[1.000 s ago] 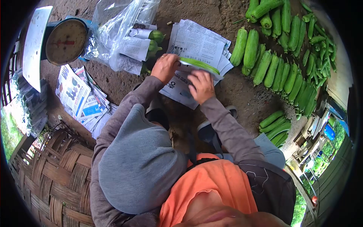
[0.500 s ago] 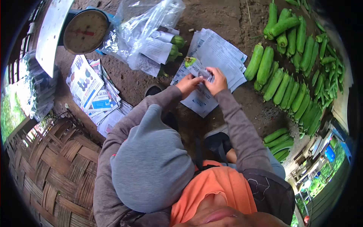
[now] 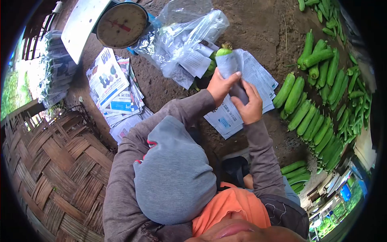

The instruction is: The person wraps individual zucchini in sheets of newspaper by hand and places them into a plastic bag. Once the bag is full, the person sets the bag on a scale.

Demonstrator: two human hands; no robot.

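Note:
In front of me, my left hand (image 3: 220, 86) is closed around a long green gourd (image 3: 224, 51) rolled in newspaper (image 3: 227, 65). Only its pale green stem end pokes out of the paper at the top. Lower down the same roll, my right hand (image 3: 250, 103) has its fingers and thumb curled about the newspaper. Beneath both hands lies a stack of newspaper sheets (image 3: 258, 76) on the ground. Just left of the roll, a clear plastic bag (image 3: 193, 34) contains several gourds wrapped in paper (image 3: 197, 61), partly hidden by the plastic.
Rows of bare green gourds (image 3: 300, 117) lie to the right, with smaller green pods (image 3: 350, 109) beyond. A dial scale (image 3: 122, 25) stands at the upper left, above another newspaper pile (image 3: 109, 86). Woven matting (image 3: 60, 161) fills the lower left. A grey knit-covered form (image 3: 173, 173) rests against my chest.
Both hands have shifted along the wrapped gourd, and the right hand's fingers are more spread along its lower end. The roll now stands out longer and more upright. The whole view has shifted.

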